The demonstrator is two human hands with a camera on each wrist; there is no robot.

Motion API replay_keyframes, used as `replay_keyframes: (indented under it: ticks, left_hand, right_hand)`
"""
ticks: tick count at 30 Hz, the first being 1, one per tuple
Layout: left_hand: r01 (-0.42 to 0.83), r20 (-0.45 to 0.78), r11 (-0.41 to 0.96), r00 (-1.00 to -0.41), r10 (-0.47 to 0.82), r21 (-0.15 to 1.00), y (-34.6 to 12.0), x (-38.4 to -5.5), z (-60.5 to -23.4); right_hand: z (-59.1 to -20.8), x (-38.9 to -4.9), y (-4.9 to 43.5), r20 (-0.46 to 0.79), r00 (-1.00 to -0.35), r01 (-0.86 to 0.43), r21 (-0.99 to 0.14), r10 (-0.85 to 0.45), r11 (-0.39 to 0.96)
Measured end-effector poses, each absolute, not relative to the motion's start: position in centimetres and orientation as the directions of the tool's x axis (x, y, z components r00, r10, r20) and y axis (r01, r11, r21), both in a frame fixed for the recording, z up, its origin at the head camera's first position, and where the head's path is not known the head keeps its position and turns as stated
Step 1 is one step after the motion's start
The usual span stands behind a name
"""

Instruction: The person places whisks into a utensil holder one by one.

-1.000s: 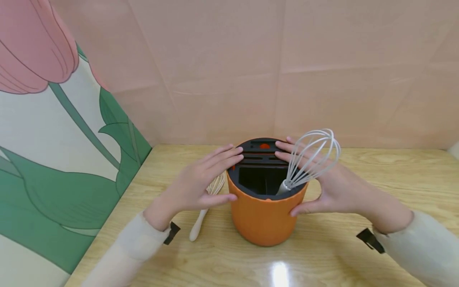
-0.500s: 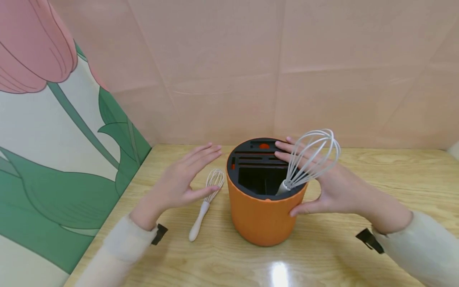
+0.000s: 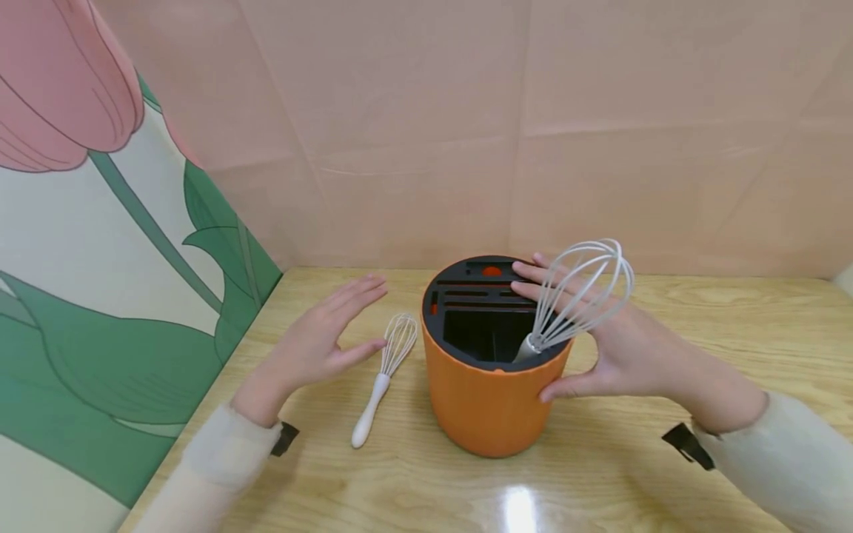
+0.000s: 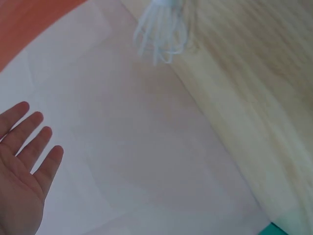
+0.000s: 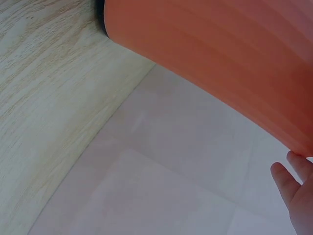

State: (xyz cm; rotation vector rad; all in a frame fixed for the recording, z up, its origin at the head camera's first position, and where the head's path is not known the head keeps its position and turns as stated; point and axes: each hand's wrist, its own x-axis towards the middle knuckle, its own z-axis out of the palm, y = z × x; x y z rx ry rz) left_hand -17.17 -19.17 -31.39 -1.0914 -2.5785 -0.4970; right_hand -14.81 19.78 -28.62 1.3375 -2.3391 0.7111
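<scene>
An orange utensil holder (image 3: 493, 414) with a black slotted top (image 3: 460, 292) stands upright on the wooden table. A large whisk (image 3: 531, 346) leans to the right out of its front opening, wires up; the rest of its handle is hidden inside. My right hand (image 3: 620, 348) rests on the holder's right side, straight fingers over the rim and thumb against the front. To the left of the holder lies a smaller whisk (image 3: 380, 385) with a pale handle. My left hand (image 3: 309, 344) holds nothing, fingers extended, its thumb tip near that whisk's wires in the head view.
The table (image 3: 666, 466) meets a pinkish covered wall (image 3: 413, 148) just behind the holder. On the left stands a panel with a printed tulip (image 3: 67, 89). A dark band piece (image 3: 689, 446) sits at the right wrist, another (image 3: 285, 438) at the left.
My left hand has come off the holder's left rim and moved left, uncovering the smaller whisk. My right hand, the holder and the large whisk have stayed put.
</scene>
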Motion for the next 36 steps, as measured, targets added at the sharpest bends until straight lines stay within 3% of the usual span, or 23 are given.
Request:
replay_keyframes:
  ticks: [10,22,36]
  left_hand:
    - [0.625,0.309,0.750,-0.772,0.555,0.215,-20.4,-17.4,-32.9]
    - [0.552,0.182,0.799,-0.834,0.521,0.240,-20.8,-17.7,-34.7]
    - [0.587,0.129,0.760,-0.807,0.576,0.278,-20.3,-18.4,-36.5]
  right_hand:
    - [-28.5,-14.7,19.8,0.519,-0.503,-0.863,-0.256,-0.691,0.436]
    - [-28.6,-14.6,19.9,0.519,-0.506,-0.860,-0.251,-0.688,0.444]
    - [-28.6,-14.7,19.9,0.510,-0.523,-0.851,-0.272,-0.683,0.449]
